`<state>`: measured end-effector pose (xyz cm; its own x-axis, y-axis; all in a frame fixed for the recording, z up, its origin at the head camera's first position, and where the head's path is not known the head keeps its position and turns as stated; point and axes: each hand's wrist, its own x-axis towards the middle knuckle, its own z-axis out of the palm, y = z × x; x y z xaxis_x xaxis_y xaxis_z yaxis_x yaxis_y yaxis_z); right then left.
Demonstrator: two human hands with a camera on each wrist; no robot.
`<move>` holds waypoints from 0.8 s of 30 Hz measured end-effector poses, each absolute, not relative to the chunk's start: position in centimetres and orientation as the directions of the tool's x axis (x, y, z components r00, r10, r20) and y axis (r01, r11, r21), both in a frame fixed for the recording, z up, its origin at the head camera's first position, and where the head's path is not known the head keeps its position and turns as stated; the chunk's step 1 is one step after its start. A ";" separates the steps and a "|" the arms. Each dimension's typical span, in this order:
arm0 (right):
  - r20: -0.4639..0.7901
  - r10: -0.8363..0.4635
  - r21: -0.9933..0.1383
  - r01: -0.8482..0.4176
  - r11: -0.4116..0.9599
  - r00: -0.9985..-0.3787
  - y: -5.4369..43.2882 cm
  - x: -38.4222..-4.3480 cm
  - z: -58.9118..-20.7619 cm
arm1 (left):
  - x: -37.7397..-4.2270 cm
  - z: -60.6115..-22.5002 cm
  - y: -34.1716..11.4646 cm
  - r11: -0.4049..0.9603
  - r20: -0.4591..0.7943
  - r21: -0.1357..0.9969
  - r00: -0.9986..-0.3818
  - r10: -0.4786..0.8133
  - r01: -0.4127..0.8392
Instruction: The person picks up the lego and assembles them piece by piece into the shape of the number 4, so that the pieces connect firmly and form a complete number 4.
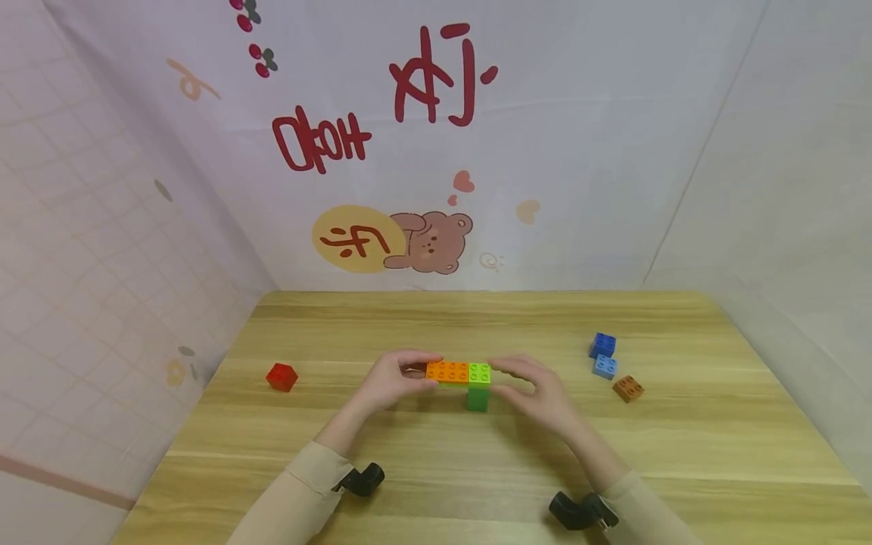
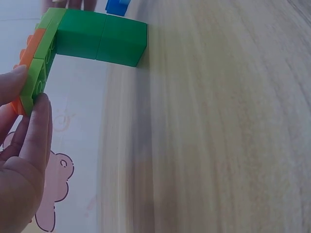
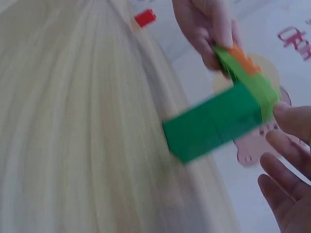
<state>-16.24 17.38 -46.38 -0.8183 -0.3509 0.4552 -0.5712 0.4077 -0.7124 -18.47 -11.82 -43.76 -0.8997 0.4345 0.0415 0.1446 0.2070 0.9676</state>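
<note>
Left hand [image 1: 391,382] pinches the orange brick [image 1: 446,372] at the green tower's [image 1: 478,400] nine o'clock, seemingly steadying that overhang, with the right hand [image 1: 543,393] loose, grasping nothing, at three!

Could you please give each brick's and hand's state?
Green bricks: stacked
Lime brick: atop green bricks
Orange brick: atop lime brick
Left hand: gripping orange and lime bricks
Right hand: fingers spread beside lime brick
Red brick: loose
Dark blue brick: loose
Light blue brick: loose
Brown brick: loose
</note>
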 end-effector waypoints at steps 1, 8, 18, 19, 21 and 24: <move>0.453 -0.338 -0.710 -0.564 0.423 -0.825 17.9 -16.3 -46.6 | -18.5 -43.8 -11.8 0.205 0.042 0.968 -0.899 0.436 0.145; 0.480 -0.255 -0.676 -0.539 0.503 -0.839 22.6 -16.7 -47.5 | -18.5 -43.8 -11.8 0.223 0.032 0.965 -0.903 0.429 0.140; 0.439 -0.144 -0.651 -0.425 0.630 -0.887 28.4 -17.3 -46.8 | -18.5 -43.7 -11.9 0.228 0.024 0.964 -0.903 0.430 0.134; 0.421 -0.128 -0.656 -0.399 0.641 -0.898 28.9 -17.3 -46.7 | -18.5 -43.7 -11.9 0.226 0.023 0.965 -0.902 0.430 0.133; 0.399 -0.106 -0.661 -0.366 0.655 -0.911 29.6 -17.4 -46.5 | -18.5 -43.8 -11.8 0.224 0.022 0.966 -0.902 0.430 0.130; 0.382 -0.090 -0.663 -0.340 0.667 -0.920 30.6 -17.5 -46.1 | -18.5 -43.8 -11.8 0.218 0.020 0.968 -0.901 0.433 0.127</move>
